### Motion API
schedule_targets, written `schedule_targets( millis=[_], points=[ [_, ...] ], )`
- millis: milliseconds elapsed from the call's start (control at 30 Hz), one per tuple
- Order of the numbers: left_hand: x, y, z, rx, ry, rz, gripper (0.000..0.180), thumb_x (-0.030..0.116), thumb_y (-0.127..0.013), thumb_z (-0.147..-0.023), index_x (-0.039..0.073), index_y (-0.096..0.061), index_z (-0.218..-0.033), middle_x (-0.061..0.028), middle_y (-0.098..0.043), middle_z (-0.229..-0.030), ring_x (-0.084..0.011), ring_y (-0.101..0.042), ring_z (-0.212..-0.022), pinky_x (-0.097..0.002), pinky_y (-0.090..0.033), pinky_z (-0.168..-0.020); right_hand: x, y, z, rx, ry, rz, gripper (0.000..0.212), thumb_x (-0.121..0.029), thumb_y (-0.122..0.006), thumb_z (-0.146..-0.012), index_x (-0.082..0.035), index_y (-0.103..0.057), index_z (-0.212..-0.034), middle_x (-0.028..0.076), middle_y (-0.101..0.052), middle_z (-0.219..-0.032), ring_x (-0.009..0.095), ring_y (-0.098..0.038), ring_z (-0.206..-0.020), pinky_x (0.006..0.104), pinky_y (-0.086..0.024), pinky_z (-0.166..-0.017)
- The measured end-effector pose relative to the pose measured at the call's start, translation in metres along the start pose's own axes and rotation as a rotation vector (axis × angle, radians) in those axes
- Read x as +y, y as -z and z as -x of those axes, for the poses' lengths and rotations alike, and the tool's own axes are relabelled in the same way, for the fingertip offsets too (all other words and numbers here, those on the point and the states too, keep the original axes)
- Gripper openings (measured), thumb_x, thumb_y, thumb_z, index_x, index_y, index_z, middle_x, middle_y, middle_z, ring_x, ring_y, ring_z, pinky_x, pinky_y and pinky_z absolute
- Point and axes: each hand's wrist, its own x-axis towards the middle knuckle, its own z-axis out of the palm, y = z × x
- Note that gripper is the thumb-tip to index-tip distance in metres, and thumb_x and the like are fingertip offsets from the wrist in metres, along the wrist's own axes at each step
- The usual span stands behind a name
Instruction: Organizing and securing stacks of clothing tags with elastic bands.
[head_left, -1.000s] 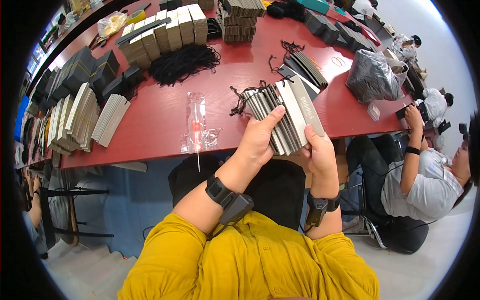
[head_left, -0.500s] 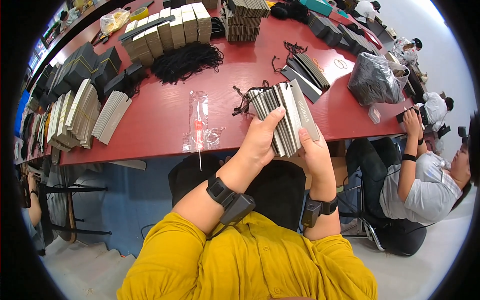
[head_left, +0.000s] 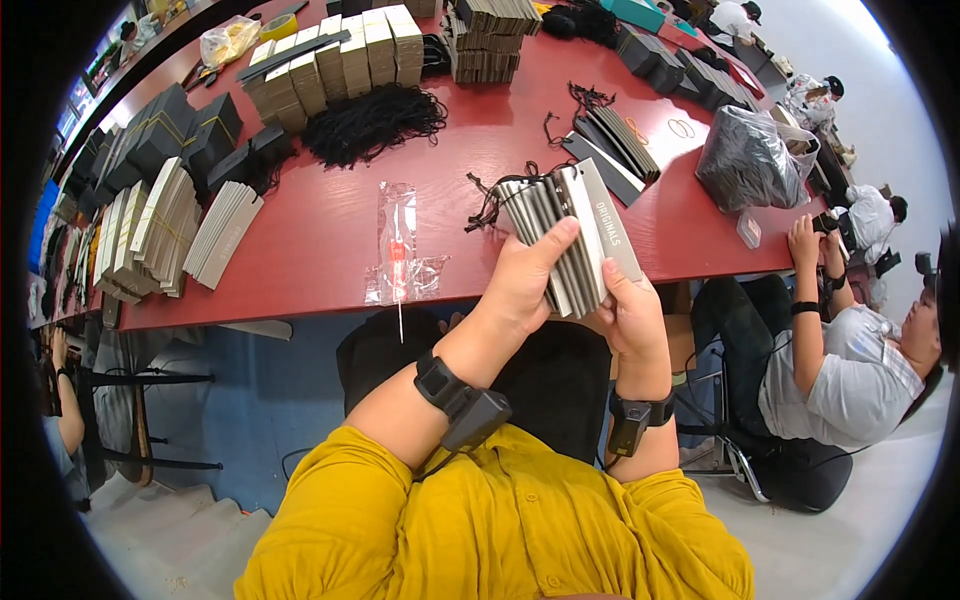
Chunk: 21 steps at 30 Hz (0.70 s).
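Note:
A stack of grey card hang tags (head_left: 545, 235) with black cords at its top end is held over the front edge of the red table (head_left: 330, 240). My left hand (head_left: 528, 275) grips the stack from the left, its thumb lying across the card edges. On the right, my right hand (head_left: 632, 305) is closed round the lower end, thumb against the outermost tag, whose printed face shows. Its other fingers are mostly hidden behind the cards. Just beyond lies a smaller fanned group of dark corded tags (head_left: 620, 145).
A red-handled tool with a thin shaft (head_left: 398, 268) lies on a clear plastic wrapper. Behind are a heap of black cords (head_left: 375, 122) and upright card stacks (head_left: 335, 65). More card bundles (head_left: 165, 215) stand left. A dark plastic bag (head_left: 755, 160) and a seated co-worker (head_left: 840, 360) are right.
My left thumb has shifted slightly along the stack, and the outermost tags are now spread a little differently. The co-worker's hands on the right have moved a little.

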Motion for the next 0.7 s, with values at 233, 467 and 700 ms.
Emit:
schedule_targets(
  millis=[233,467,700],
  points=[
    [-0.006,-0.003,0.001,0.023,-0.079,-0.168,0.021,0.011,-0.064,-0.086,0.003,-0.057,-0.104,-0.003,-0.062,-0.094,-0.0123,-0.06,-0.081,-0.0282,-0.05,-0.073,0.002,-0.001,0.003,0.044,0.027,0.175,0.028,-0.023,-0.049,-0.095,-0.003,-0.052,-0.114,0.0,-0.054,-0.074,0.004,-0.042,-0.053,0.0173,-0.033,-0.046],
    [-0.005,-0.008,0.005,-0.015,-0.074,-0.144,0.032,0.012,-0.056,-0.089,0.001,-0.048,-0.118,-0.0096,-0.059,-0.108,-0.0175,-0.059,-0.096,-0.0333,-0.051,-0.084,0.007,-0.012,0.005,0.063,0.267,0.336,0.032,-0.018,-0.043,-0.097,0.001,-0.047,-0.123,0.005,-0.056,-0.106,0.01,-0.053,-0.091,0.0241,-0.045,-0.081],
    [-0.002,-0.007,0.01,0.086,0.065,0.005,0.031,0.019,-0.057,-0.088,-0.001,-0.048,-0.11,-0.0127,-0.058,-0.1,-0.0215,-0.061,-0.092,-0.036,-0.053,-0.082,0.002,-0.003,0.013,0.085,0.161,0.214,0.037,-0.032,-0.033,-0.099,-0.001,-0.053,-0.103,0.001,-0.055,-0.085,0.007,-0.049,-0.068,0.0183,-0.038,-0.055]
  ],
)
